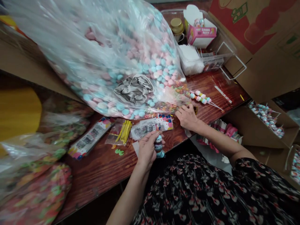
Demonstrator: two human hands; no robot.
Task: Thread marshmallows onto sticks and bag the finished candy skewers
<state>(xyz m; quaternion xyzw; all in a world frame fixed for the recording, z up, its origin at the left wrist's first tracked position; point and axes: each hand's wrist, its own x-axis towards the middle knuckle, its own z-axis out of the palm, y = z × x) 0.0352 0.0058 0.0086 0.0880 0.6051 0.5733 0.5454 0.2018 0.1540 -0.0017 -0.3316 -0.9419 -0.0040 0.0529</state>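
My left hand (pixel 147 144) is closed around a candy skewer (pixel 159 146) of blue and dark pieces in a clear wrapper, its white stick pointing up. Fingers bent, my right hand (pixel 187 117) rests at the front of the big bag; whatever is under its fingertips is hidden. Something gold and shiny (pixel 195 109) lies beside that hand. Between the hands are printed clear wrappers (pixel 145 127). A bundle of yellow twist ties (pixel 124 132) lies on a small bag to the left. Unwrapped candy skewers (pixel 200 97) lie beyond my right hand.
A huge clear bag of pink and blue candies (pixel 161 67) covers the table's back, a grey scrunchie (pixel 136 89) on it. At back right stands a clear bin (pixel 225 51) with boxes and sticks. Gummy bags (pixel 47 190) lie left; a carton of wrapped candy (pixel 267 120) stands right.
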